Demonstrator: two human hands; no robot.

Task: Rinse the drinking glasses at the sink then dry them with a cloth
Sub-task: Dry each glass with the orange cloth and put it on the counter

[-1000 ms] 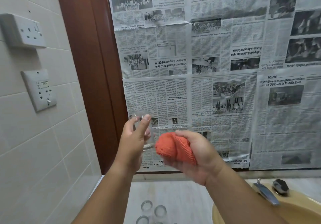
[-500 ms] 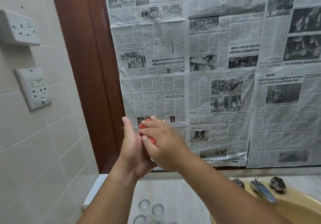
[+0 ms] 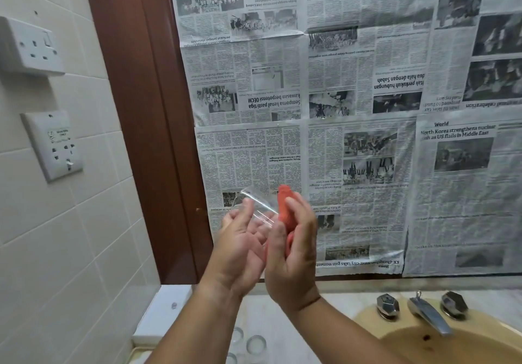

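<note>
The left thumb (image 3: 246, 208) was pressed on the near wall of a clear drinking glass (image 3: 258, 208), and fingertips showed beyond its far side, so the glass was clamped in the left hand (image 3: 240, 242). It was held in the air, tilted, with its rim towards 10 o'clock. At 3 o'clock of it, the fingers of the right hand (image 3: 293, 250) were closed round a bunched orange cloth (image 3: 284, 208). Whether the cloth touched the glass or lay just beside it could not be told.

A slip was judged the main risk. If the glass was wet, a hard push or twist from the cloth could work it loose from the grip. It would then be dropped on the spare glasses (image 3: 255, 345) standing on the counter at 6 o'clock of the hands.

The base of the glass was covered by the palm, and its outline was nearly lost against the newspaper (image 3: 367, 138) behind. No water on it could be made out. The spare glasses were cut by the lower edge, so their number was uncertain. The yellow sink basin (image 3: 466, 346) at 4 o'clock was cut off as well.
</note>
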